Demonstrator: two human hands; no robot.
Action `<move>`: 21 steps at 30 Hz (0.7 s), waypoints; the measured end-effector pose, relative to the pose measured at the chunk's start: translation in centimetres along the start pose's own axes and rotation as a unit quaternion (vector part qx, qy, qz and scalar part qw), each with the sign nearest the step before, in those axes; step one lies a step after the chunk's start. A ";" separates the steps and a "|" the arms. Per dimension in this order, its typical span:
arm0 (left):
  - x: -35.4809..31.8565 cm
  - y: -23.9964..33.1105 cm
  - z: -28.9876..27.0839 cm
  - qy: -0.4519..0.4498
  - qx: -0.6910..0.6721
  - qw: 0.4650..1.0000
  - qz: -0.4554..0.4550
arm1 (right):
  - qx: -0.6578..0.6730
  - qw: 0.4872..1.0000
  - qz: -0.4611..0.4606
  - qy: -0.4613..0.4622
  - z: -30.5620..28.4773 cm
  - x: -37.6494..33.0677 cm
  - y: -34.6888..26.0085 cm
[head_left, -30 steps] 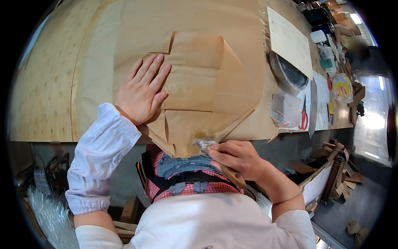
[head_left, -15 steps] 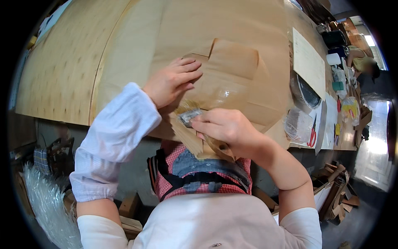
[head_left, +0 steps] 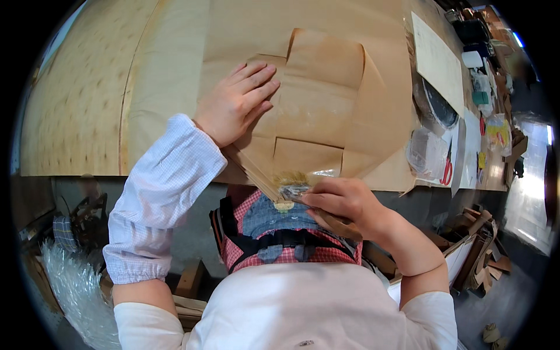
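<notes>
My left hand (head_left: 240, 100) lies flat with fingers stretched out on the left side of a folded brown kraft paper sheet (head_left: 318, 108). In my closed right hand (head_left: 345, 204) is a flat brush (head_left: 294, 191) with a wooden handle, a metal band and pale yellowish bristles. Its bristles touch the near flap (head_left: 306, 154) of the folded paper, close to the table's front edge. A wet gleam shows beside the bristles. Layered paper edges (head_left: 254, 169) stick out toward me under the left side.
Plywood boards (head_left: 76, 99) cover the table's left. On the right are a pale sheet (head_left: 436, 61), red-handled scissors (head_left: 447, 170), a long metal blade (head_left: 458, 154) and a clear plastic container (head_left: 426, 153). Cardboard scraps (head_left: 487, 262) and clear plastic film (head_left: 76, 286) are below the table.
My right hand has drawn the brush nearer to me and slightly right, uncovering the near flap. The left hand stays flat on the paper. The whole view has shifted a little.
</notes>
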State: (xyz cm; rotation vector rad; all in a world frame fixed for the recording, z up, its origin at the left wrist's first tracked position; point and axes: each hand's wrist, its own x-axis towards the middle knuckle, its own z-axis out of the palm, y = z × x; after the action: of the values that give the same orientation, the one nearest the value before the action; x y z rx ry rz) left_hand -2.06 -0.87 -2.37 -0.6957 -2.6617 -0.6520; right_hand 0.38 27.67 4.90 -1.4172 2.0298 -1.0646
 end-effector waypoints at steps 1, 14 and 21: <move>0.0 0.0 -0.1 -0.002 0.000 1.000 0.000 | 0.000 1.000 0.010 -0.004 -0.1 -0.3 -0.2; 0.6 0.2 -0.7 -0.026 0.002 1.000 -0.002 | -0.213 0.949 0.073 0.222 -4.6 -3.9 -4.9; 0.4 0.3 -0.3 -0.027 0.031 0.999 0.003 | -0.171 0.964 -0.005 0.205 2.4 -3.6 -0.4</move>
State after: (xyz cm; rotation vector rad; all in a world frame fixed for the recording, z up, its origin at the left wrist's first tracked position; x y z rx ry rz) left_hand -2.23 -0.66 -1.83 -0.7132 -2.7157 -0.5549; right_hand 3.70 30.14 3.48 -1.4598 2.6103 -1.1243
